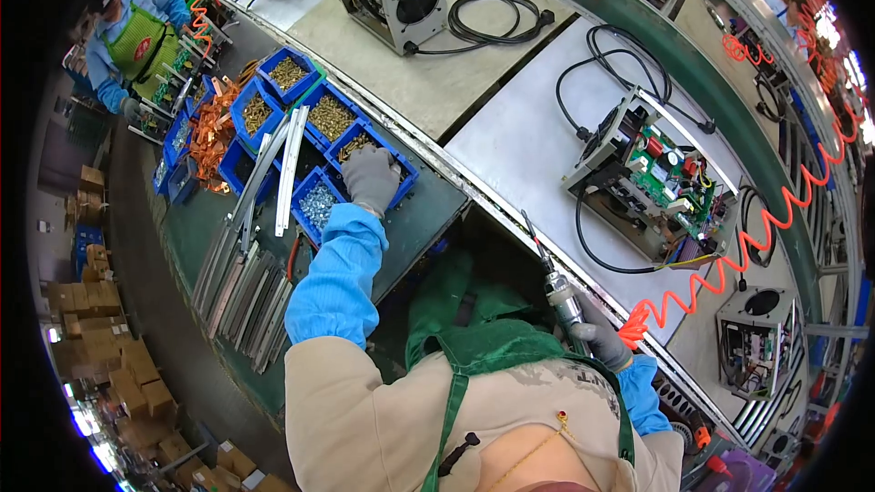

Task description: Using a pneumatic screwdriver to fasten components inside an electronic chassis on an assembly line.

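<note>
Beige shirt (342,401) and green apron (497,351) lay closest to me. Hands well apart, the right hand (602,339) gripped a driver (563,299); the left hand (372,178) rested in a blue bin (409,169) of brass-coloured fasteners (358,140), its grip hidden, so I couldn't tell whether it had closed. I judged this fastener picking, calling for a clean pinch. Beyond, an opened unit (673,171) sat on the bench (510,141).
</note>
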{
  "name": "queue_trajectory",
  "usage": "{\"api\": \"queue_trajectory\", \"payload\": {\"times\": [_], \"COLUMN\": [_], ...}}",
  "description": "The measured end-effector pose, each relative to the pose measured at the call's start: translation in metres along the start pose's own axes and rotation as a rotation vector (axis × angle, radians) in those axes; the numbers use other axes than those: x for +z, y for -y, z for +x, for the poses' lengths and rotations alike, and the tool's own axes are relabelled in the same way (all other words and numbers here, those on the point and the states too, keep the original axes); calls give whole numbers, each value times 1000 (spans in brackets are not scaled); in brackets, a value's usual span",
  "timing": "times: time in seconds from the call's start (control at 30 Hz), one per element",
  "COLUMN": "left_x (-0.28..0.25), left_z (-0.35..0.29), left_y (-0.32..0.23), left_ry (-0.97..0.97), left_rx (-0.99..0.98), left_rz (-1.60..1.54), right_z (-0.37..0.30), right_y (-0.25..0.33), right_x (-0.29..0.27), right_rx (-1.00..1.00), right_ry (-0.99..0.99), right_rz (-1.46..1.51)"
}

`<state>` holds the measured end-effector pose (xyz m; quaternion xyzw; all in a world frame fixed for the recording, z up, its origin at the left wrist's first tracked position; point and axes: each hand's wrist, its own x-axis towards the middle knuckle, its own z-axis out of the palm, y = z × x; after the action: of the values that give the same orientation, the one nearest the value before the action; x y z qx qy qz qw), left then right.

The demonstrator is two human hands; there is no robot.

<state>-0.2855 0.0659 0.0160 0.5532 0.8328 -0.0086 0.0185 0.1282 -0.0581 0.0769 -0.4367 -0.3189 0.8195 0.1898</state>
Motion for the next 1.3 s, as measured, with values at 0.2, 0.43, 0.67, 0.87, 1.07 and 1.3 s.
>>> {"api": "queue_trajectory", "payload": {"times": [0.2,0.43,0.67,0.87,1.07,1.3], "left_x": [24,10,25,-26,-17,-25], "left_z": [10,-6,6,-30,-73,-70], "left_y": [21,2,25,-42,-122,-128], "left_ry": [-113,-220,-223,143,787,853], "left_rx": [-18,82,-5,-50,3,34], "left_rz": [-160,-25,-207,-1399,-2120,-1902], "right_z": [-4,-4,-1,-8,2,-7], "right_y": [4,8,0,10,27,21], "right_x": [2,-5,-15,-12,1,4], "right_rx": [-27,-7,-38,-108,-174,-251], "right_ry": [-10,9,29,70,87,73], "right_rz": [-17,-46,-86,-95,-286,-179]}}
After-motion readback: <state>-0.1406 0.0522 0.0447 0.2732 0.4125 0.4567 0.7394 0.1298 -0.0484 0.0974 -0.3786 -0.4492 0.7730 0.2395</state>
